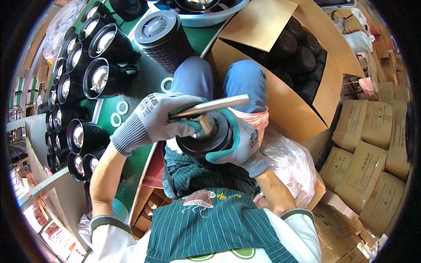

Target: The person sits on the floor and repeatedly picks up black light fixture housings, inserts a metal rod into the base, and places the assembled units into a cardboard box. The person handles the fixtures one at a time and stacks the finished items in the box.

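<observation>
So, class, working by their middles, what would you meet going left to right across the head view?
Black cup-shaped items with shiny insides → the left gloved hand → the right gloved hand → a clear plastic bag → stacked cardboard boxes.

A strip of green tabletop is lying open ahead of your left hand, running between the black pots and stacked black lids — white rings are lying flat there. Beyond your right hand, the open carton is standing in the way — and a clear plastic bag is crowding the wrist.
</observation>
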`<state>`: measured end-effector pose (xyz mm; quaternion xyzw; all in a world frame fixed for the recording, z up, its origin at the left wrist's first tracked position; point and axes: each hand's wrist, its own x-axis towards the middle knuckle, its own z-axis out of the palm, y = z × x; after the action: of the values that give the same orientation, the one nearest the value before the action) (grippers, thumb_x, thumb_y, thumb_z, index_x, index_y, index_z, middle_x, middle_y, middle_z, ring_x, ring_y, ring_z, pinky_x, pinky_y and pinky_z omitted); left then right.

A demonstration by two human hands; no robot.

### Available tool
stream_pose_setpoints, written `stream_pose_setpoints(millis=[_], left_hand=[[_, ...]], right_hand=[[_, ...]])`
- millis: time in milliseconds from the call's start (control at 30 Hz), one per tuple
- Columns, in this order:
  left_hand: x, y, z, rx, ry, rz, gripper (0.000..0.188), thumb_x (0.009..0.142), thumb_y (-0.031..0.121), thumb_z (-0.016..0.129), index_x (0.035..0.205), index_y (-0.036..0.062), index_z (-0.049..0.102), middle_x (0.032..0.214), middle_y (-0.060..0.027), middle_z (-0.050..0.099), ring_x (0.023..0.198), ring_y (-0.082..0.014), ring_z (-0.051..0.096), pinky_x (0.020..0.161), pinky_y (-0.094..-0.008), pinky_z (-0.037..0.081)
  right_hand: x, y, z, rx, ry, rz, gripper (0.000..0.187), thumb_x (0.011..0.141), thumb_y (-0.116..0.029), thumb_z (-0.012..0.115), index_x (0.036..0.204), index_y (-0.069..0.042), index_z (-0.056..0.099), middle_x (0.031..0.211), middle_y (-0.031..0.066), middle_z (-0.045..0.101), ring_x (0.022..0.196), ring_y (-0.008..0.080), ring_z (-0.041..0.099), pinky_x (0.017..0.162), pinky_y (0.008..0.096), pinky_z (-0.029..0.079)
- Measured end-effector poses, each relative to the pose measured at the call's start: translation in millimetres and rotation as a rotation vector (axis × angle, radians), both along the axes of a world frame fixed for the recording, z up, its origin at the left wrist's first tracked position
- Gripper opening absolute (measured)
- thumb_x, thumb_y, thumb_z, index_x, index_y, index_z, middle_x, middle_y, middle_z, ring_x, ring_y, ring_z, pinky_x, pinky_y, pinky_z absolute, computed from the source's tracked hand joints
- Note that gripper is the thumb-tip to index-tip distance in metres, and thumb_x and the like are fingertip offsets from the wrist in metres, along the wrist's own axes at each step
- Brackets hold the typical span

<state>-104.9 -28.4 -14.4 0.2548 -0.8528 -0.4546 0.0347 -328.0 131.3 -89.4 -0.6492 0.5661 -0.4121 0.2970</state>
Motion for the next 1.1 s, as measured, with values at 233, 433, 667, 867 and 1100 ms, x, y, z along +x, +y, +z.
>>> stream_pose_setpoints(millis=[233, 433, 667, 867, 1100], left_hand=[[-11, -8, 25, -0.158, -0.052, -0.107, 0.066, 0.082, 0.044, 0.079, 0.132, 0.0035, 0.063, 0.109, -0.0193, 0.071, 0.101, -0.0377, 0.071, 0.09, -0.0444, 0.057], [6, -4, 23, -0.03, -0.067, -0.091, 0.067, 0.078, 0.024, 0.077, 0.14, 0.0055, 0.059, 0.122, -0.0213, 0.067, 0.11, -0.0383, 0.069, 0.096, -0.0436, 0.055], [2, 17, 43, -0.056, -0.086, -0.058, 0.069, 0.077, 0.022, 0.08, 0.14, 0.0048, 0.058, 0.117, -0.0208, 0.065, 0.102, -0.0394, 0.07, 0.091, -0.045, 0.056], [-33, 95, 64, -0.224, -0.518, 0.315, 0.086, 0.087, 0.029, 0.076, 0.152, -0.0089, 0.035, 0.119, -0.0262, 0.062, 0.095, -0.0417, 0.071, 0.087, -0.045, 0.058], [-41, 115, 63, -0.515, -0.48, 0.393, 0.11, 0.082, 0.058, 0.075, 0.159, -0.0047, 0.028, 0.157, -0.0301, 0.035, 0.15, -0.0515, 0.027, 0.119, -0.0657, 0.021]], right_hand=[[-33, -31, -9, 0.032, 0.0, 0.208, 0.113, 0.053, -0.046, 0.098, 0.145, 0.0, 0.054, 0.133, 0.0173, 0.068, 0.122, 0.0329, 0.067, 0.108, 0.0416, 0.05], [-32, -23, -10, 0.047, 0.014, 0.29, 0.118, 0.064, -0.058, 0.093, 0.153, 0.0, 0.042, 0.148, 0.0232, 0.054, 0.134, 0.0379, 0.057, 0.115, 0.0451, 0.044], [-8, -36, 34, 0.147, -1.152, 0.025, 0.099, 0.094, -0.063, 0.061, 0.163, 0.0, 0.025, 0.129, 0.0188, 0.059, 0.133, 0.033, 0.053, 0.115, 0.049, 0.04], [-8, -130, -26, 0.239, -1.499, 0.73, 0.063, 0.113, -0.041, 0.033, 0.156, 0.006, 0.037, 0.053, -0.0012, 0.046, 0.056, 0.0142, 0.048, 0.079, 0.0312, 0.049], [39, -177, -66, 0.275, -1.694, 1.111, 0.049, 0.114, -0.021, 0.032, 0.161, -0.009, 0.034, 0.143, 0.0216, 0.052, 0.057, 0.0018, 0.047, 0.08, 0.0272, 0.052]])
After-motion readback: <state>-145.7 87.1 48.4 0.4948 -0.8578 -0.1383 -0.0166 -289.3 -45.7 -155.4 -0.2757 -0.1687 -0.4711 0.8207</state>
